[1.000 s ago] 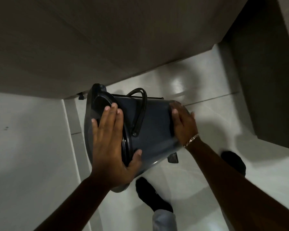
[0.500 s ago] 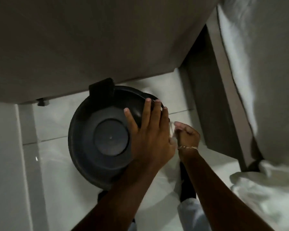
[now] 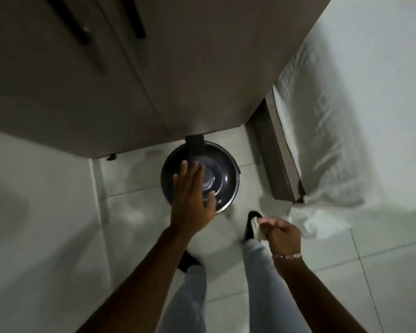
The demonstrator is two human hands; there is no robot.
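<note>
The dark round bin (image 3: 223, 179) stands upright on the tiled floor (image 3: 346, 260) against the cabinet (image 3: 178, 80), the left hand (image 3: 191, 200) spread straight-fingered above its lid and holding nothing, while the right hand (image 3: 282, 234) pinches a small white cloth (image 3: 257, 228) nearby.

Dark bin (image 3: 223, 181) here, smooth plastic by the look of it, lid glossy and catching the light. The floor (image 3: 322, 272) is pale tile, polished and shiny. The cabinet (image 3: 178, 68) shows a matt, wood-like face. The bed sheet (image 3: 346, 116) is white fabric, rumpled. The cloth (image 3: 257, 230) in the right hand (image 3: 282, 234) looks soft and matt, and the bracelet (image 3: 287, 256) glints like metal.
</note>
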